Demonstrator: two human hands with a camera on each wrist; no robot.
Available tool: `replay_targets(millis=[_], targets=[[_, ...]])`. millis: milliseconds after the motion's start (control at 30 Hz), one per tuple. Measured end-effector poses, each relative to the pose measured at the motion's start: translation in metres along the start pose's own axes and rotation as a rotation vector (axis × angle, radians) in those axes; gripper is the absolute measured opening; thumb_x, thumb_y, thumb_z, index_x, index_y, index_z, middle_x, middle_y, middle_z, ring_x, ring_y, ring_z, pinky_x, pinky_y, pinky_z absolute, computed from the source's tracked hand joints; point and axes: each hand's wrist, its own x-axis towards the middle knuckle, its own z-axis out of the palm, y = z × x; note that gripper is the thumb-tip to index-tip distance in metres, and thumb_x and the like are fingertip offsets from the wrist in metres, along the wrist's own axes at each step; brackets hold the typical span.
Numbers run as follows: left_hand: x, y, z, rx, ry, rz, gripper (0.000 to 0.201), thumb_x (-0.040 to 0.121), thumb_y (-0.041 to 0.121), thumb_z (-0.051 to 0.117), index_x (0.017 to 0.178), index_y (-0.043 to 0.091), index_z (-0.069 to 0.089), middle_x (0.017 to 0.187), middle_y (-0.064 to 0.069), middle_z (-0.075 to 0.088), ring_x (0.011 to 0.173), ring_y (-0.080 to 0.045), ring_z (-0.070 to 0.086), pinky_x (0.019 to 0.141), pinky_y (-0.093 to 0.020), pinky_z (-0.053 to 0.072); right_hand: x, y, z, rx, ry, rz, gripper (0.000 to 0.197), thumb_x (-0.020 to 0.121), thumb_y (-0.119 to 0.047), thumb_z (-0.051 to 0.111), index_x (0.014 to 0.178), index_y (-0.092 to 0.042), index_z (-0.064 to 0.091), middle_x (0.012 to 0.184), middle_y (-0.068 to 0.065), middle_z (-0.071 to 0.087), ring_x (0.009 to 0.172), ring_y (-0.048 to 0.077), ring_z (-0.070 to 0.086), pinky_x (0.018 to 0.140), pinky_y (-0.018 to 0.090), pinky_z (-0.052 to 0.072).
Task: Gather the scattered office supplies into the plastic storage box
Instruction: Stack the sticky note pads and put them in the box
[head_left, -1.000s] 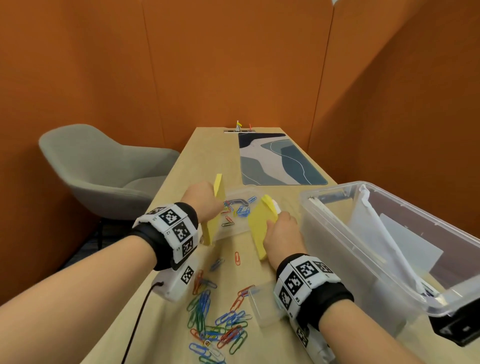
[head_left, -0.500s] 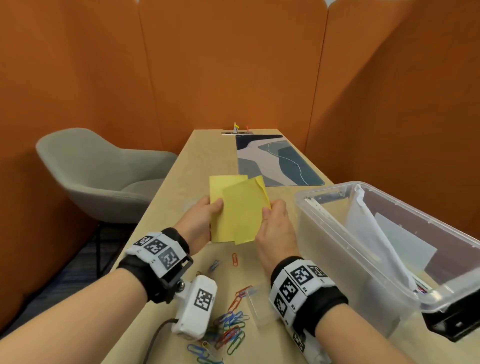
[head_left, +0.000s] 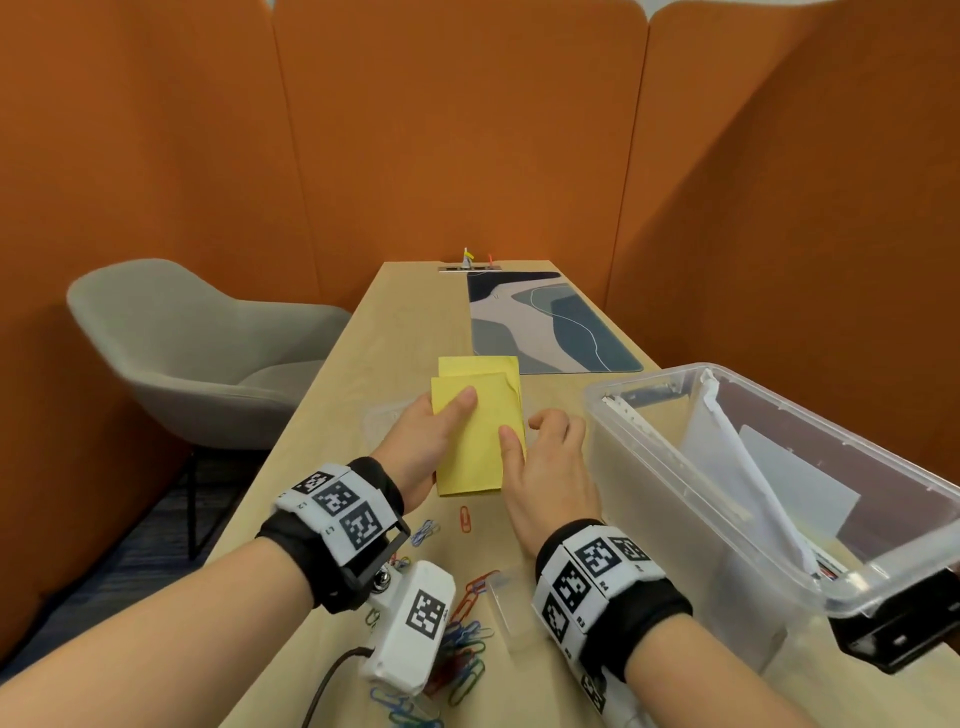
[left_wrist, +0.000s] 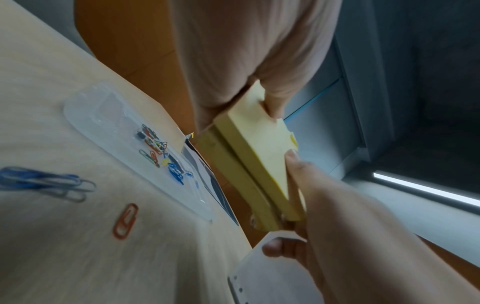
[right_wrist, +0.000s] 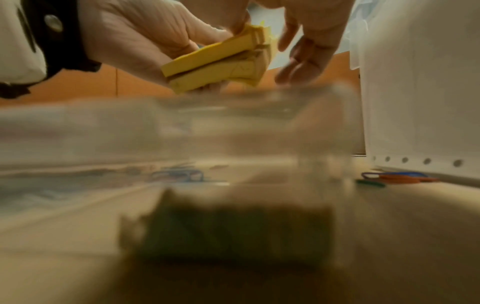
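Note:
Two yellow sticky-note pads (head_left: 478, 436) lie stacked, lifted a little above the desk. My left hand (head_left: 441, 421) grips the stack, thumb on top and fingers beneath; both pads show edge-on in the left wrist view (left_wrist: 259, 148). My right hand (head_left: 545, 452) lays only its thumb on the stack's right side, and its fingers hang loose and apart from the pads (right_wrist: 215, 61). The clear plastic storage box (head_left: 670, 525) stands just right of my right hand. Several coloured paper clips (head_left: 467, 644) lie near my wrists, with an orange clip (head_left: 465, 518) below the pads.
White papers (head_left: 727, 467) lean inside the box. A flat clear case (left_wrist: 109, 127) with a few clips lies under the hands, and a small clear tub (head_left: 506, 603) sits by my right wrist. A patterned desk mat (head_left: 545, 322) lies farther back. A grey chair (head_left: 208, 353) stands left.
The two pads, held one in each hand, came together into one stack in my left hand. My right hand loosened its hold, leaving its thumb on the stack.

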Motion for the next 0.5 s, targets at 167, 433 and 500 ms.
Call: replay_targets(millis=[167,433,500], targets=[[-0.001,-0.001,0.000,0.041,0.036,0.014,0.034,0.095,0.036,0.045,0.119,0.014,0.051,0.112,-0.008,0.064,0.094,-0.019,0.063,0.077,-0.031,0.052,-0.009,-0.004,0.000,0.207,-0.118,-0.025,0.044,0.098,-0.035,0.031,0.133,-0.010,0.029,0.095,-0.006,0.051,0.101,0.025,0.058,0.079,0.030,0.045],[-0.001,0.001,0.007,0.141,0.056,0.042,0.054,0.085,0.055,0.047,0.121,0.015,0.052,0.107,-0.005,0.066,0.091,-0.019,0.062,0.075,-0.031,0.050,-0.018,-0.008,-0.008,0.336,-0.053,-0.157,0.041,0.099,-0.026,0.032,0.137,-0.012,0.028,0.115,0.005,0.053,0.076,0.009,0.056,0.065,0.008,0.038],[-0.003,0.008,0.010,0.170,0.028,0.072,0.059,0.077,0.057,0.054,0.119,0.015,0.053,0.107,-0.006,0.067,0.088,-0.016,0.063,0.070,-0.028,0.049,-0.021,-0.010,-0.013,0.369,-0.019,-0.185,0.042,0.098,-0.027,0.033,0.138,-0.014,0.029,0.113,0.001,0.052,0.078,0.010,0.054,0.067,0.008,0.035]])
